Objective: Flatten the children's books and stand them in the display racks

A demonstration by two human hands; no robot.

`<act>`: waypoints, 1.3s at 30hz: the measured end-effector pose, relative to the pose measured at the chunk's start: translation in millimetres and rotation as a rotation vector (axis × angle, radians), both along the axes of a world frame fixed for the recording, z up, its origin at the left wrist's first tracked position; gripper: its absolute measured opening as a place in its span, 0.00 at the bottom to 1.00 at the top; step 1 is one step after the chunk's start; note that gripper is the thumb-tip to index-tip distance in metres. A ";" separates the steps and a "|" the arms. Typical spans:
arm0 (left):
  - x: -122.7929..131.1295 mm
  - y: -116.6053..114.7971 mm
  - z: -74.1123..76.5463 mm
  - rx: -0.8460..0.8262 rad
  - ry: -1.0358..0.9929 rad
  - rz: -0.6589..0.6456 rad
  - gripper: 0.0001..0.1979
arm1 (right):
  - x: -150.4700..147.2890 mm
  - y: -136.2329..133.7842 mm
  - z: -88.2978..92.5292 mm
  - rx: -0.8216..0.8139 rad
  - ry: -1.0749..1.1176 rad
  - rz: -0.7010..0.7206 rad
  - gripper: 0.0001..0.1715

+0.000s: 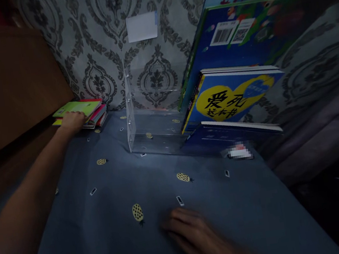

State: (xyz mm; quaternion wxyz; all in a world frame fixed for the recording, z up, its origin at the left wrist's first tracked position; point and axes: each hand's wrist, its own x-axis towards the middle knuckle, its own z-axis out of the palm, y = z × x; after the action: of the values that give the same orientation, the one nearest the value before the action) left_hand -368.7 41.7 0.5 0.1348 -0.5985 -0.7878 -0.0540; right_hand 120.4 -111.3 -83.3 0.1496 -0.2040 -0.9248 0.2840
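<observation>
My left hand (72,122) reaches far to the back left and rests on a small stack of thin books (87,111) with a green cover on top; its fingers curl over the stack's near edge. My right hand (192,233) lies flat on the blue patterned cloth (122,217) near the front, fingers stretched out, holding nothing. Between them, at the back, stands a clear acrylic book stand (144,126). Blue picture books (231,97) lean and lie in its right end.
A large blue book (256,26) leans against the patterned wallpaper at the back right. A white card (142,26) is stuck on the wall. A brown panel (2,83) rises at the left. The table's right edge drops into dark space.
</observation>
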 end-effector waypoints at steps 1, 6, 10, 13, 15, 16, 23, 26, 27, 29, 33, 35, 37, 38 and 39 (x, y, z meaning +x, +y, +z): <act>1.9 -1.3 -2.3 -0.007 0.015 -0.002 0.21 | -0.1 0.2 0.8 -0.010 0.006 0.001 0.12; 12.8 -12.7 -13.9 0.001 0.168 -0.055 0.20 | 1.3 0.2 0.0 -0.050 0.017 0.002 0.13; 15.8 -16.4 -17.3 0.038 0.241 -0.061 0.29 | 2.9 0.8 -7.5 -0.080 0.030 -0.002 0.13; 16.1 -12.7 -19.3 0.033 0.190 0.044 0.29 | 2.1 1.9 -11.2 -0.089 0.070 -0.007 0.13; 17.6 -10.9 -22.1 0.014 0.163 0.087 0.25 | 1.3 2.4 -11.9 -0.084 0.083 -0.005 0.12; 18.9 -11.2 -23.9 0.009 0.158 0.093 0.25 | 1.0 2.5 -12.0 -0.080 0.087 -0.002 0.12; 32.1 -34.8 -39.4 0.017 0.170 0.064 0.26 | 1.4 1.1 -12.9 -0.053 0.121 0.007 0.13; 36.8 -49.5 -47.8 0.007 0.187 0.035 0.25 | 1.0 0.6 -12.2 -0.027 0.141 0.006 0.13; 38.3 -54.5 -51.2 0.002 0.192 0.024 0.25 | 0.7 0.5 -11.5 -0.022 0.147 0.003 0.13; 41.3 -64.7 -58.7 -0.009 0.197 -0.002 0.25 | -0.1 0.1 -9.9 -0.018 0.160 0.000 0.13; 48.0 -86.0 -75.7 -0.039 0.183 -0.066 0.24 | -0.9 -0.2 -10.2 -0.028 0.159 0.009 0.13; 50.7 -95.8 -83.2 -0.075 0.165 -0.108 0.23 | -0.7 0.0 -13.1 -0.031 0.146 0.017 0.13; 52.7 -104.7 -88.8 -0.115 0.145 -0.148 0.22 | -0.2 0.3 -16.6 -0.025 0.140 0.016 0.13; 53.6 -108.9 -90.7 -0.130 0.135 -0.164 0.22 | 0.0 0.4 -18.1 -0.023 0.140 0.010 0.13; 54.5 -113.4 -91.9 -0.141 0.127 -0.174 0.22 | 0.1 0.5 -19.1 -0.021 0.143 0.005 0.13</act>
State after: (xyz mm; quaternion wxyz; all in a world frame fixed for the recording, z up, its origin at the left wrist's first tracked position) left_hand -314.2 -71.7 -91.4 0.1370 -0.6748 -0.7246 0.0281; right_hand 120.5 -110.8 -102.5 0.2126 -0.1826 -0.9092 0.3079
